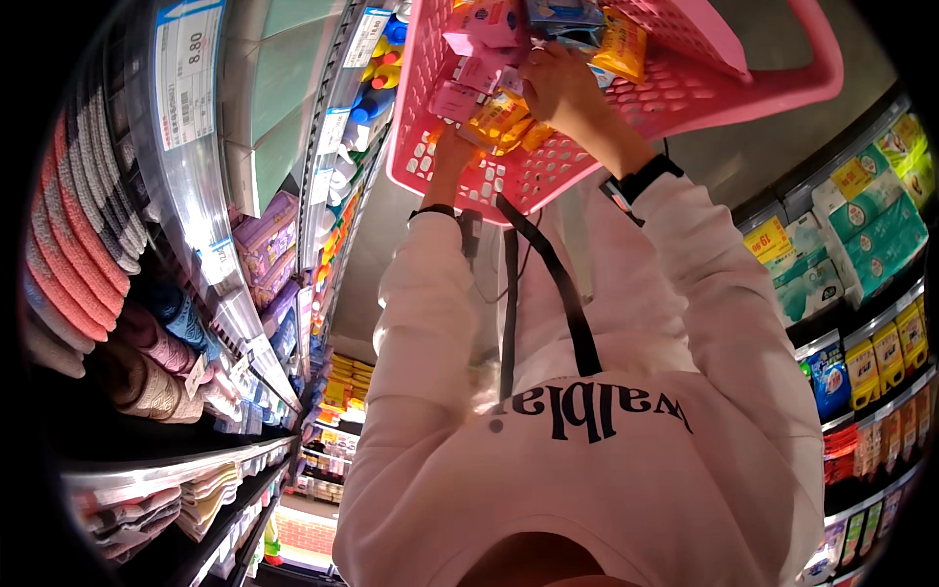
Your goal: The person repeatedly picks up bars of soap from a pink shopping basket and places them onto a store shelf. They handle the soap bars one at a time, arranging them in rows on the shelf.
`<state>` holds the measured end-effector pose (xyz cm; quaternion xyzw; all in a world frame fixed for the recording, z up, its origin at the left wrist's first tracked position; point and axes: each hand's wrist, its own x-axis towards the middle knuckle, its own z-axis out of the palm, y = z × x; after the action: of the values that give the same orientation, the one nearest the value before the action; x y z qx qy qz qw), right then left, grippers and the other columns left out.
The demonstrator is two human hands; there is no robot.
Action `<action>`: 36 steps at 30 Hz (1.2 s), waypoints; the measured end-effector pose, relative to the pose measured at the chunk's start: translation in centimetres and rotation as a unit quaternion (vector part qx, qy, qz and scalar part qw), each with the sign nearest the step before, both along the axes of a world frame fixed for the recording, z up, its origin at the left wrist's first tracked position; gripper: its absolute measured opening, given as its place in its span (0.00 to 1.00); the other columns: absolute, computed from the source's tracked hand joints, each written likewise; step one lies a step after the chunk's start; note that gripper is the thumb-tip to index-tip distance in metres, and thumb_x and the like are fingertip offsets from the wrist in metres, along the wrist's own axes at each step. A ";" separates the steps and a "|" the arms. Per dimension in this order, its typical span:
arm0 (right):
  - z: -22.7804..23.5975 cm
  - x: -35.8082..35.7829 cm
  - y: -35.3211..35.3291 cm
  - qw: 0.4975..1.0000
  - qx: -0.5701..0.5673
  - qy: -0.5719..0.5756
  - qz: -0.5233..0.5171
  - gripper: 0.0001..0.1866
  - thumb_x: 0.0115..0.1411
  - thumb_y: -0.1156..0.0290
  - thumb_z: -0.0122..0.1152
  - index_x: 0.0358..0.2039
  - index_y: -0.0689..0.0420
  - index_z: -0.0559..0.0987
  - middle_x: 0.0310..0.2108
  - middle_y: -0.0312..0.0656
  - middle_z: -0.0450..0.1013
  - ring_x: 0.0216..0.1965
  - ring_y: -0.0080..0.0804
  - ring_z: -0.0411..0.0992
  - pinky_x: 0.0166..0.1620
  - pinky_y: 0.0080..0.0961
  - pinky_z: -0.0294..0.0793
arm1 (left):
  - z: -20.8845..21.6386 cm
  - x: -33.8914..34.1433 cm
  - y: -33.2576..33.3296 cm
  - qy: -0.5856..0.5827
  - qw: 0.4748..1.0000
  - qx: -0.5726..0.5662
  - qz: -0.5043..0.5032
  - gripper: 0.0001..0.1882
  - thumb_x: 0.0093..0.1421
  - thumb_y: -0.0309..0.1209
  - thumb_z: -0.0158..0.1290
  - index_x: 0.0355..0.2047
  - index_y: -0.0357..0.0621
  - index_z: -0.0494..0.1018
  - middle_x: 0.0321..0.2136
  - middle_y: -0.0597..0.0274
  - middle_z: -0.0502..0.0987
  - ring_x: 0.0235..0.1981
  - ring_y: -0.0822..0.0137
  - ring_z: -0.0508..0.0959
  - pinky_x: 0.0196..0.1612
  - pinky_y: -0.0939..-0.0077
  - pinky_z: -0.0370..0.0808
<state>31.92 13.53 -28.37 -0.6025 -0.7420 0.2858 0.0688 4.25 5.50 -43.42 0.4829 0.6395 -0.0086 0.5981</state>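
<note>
A pink plastic shopping basket (653, 103) with holes in its walls is in front of me at the top of the view. Inside it lie pink boxes (486, 26), orange-yellow packets (500, 116), another orange packet (621, 46) and dark blue packs (567, 14). My right hand (564, 90) reaches in over the goods with curled fingers, beside the pink boxes and orange-yellow packets; what it grips is hidden. Low in the basket's left side is my left hand (453, 155), next to the orange-yellow packets. Its fingers are too unclear to read.
Shelves stand close on both sides. On the left are folded striped textiles (73, 235), rolled towels (161, 386) and purple packs (266, 245). To the right are green tissue packs (883, 235) and yellow containers (887, 357). Black straps (558, 284) hang below the basket.
</note>
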 end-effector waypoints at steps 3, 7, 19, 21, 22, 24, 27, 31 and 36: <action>-1.1 -2.4 -0.8 0.992 0.049 0.117 0.007 0.09 0.45 0.71 0.53 0.29 0.57 0.75 0.29 0.41 0.71 0.37 0.39 0.67 0.42 0.35 0.64 | -2.2 -0.6 -0.2 0.059 0.996 -0.016 0.069 0.21 0.48 0.30 0.50 0.44 0.37 0.66 0.32 0.58 0.74 0.31 0.70 0.74 0.31 0.76 0.72; -0.1 -4.9 -2.6 0.974 -0.036 0.222 0.020 0.10 0.45 0.72 0.53 0.31 0.55 0.75 0.23 0.41 0.71 0.29 0.40 0.70 0.35 0.35 0.67 | -4.1 -1.0 -0.2 0.016 0.998 -0.034 0.052 0.24 0.47 0.38 0.55 0.39 0.31 0.67 0.32 0.44 0.74 0.35 0.55 0.76 0.36 0.68 0.71; -4.6 -10.0 -6.6 0.919 -0.359 0.149 -0.062 0.11 0.43 0.75 0.51 0.27 0.67 0.75 0.28 0.55 0.69 0.32 0.47 0.70 0.36 0.37 0.69 | 4.2 2.1 4.1 0.062 0.978 -0.200 -0.023 0.31 0.43 0.41 0.59 0.44 0.35 0.65 0.33 0.53 0.74 0.28 0.66 0.77 0.26 0.74 0.75; -7.5 -10.5 -8.3 0.922 -0.351 0.152 -0.057 0.09 0.43 0.74 0.51 0.24 0.67 0.75 0.30 0.56 0.69 0.34 0.48 0.69 0.37 0.37 0.68 | 4.2 2.2 3.7 0.066 0.976 -0.208 -0.026 0.30 0.44 0.41 0.58 0.44 0.35 0.65 0.32 0.53 0.74 0.28 0.66 0.77 0.25 0.75 0.75; -9.3 -10.8 -9.3 0.924 -0.345 0.155 -0.056 0.09 0.43 0.73 0.51 0.22 0.66 0.76 0.32 0.57 0.69 0.36 0.48 0.69 0.38 0.37 0.68 | 4.2 2.2 3.6 0.069 0.974 -0.213 -0.030 0.30 0.44 0.41 0.58 0.43 0.36 0.65 0.32 0.53 0.74 0.27 0.67 0.77 0.25 0.75 0.75; -10.0 -10.6 -9.4 0.927 -0.343 0.151 -0.024 0.12 0.45 0.72 0.52 0.29 0.65 0.75 0.34 0.57 0.69 0.39 0.49 0.68 0.40 0.36 0.67 | 4.2 2.1 3.6 0.070 0.973 -0.217 -0.034 0.29 0.44 0.42 0.58 0.43 0.36 0.66 0.31 0.53 0.74 0.27 0.67 0.77 0.24 0.75 0.74; -8.4 -10.1 -8.4 0.899 -0.394 0.157 -0.111 0.16 0.46 0.71 0.52 0.37 0.64 0.72 0.37 0.57 0.67 0.40 0.49 0.67 0.41 0.36 0.67 | 3.9 2.2 3.6 0.074 0.971 -0.226 -0.039 0.28 0.45 0.42 0.58 0.42 0.36 0.66 0.30 0.53 0.74 0.26 0.67 0.77 0.23 0.75 0.74; -8.5 -9.7 -9.5 0.932 -0.307 0.138 -0.133 0.22 0.47 0.71 0.51 0.44 0.63 0.68 0.43 0.59 0.64 0.42 0.49 0.67 0.43 0.37 0.66 | 3.7 2.7 3.7 0.076 0.967 -0.236 -0.051 0.27 0.46 0.42 0.57 0.41 0.36 0.67 0.29 0.53 0.74 0.25 0.67 0.77 0.22 0.75 0.74; -8.8 -8.3 -10.3 0.930 -0.320 0.170 -0.062 0.25 0.46 0.73 0.52 0.47 0.63 0.64 0.44 0.59 0.62 0.44 0.52 0.65 0.45 0.37 0.66 | 4.0 3.2 4.2 0.091 0.960 -0.248 -0.090 0.25 0.47 0.43 0.57 0.40 0.37 0.67 0.28 0.54 0.75 0.24 0.67 0.77 0.20 0.76 0.74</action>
<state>23.58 3.27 -37.13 -0.5800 -0.5492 0.6015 0.0146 7.47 9.73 -39.40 0.3719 0.6233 -0.2644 0.6350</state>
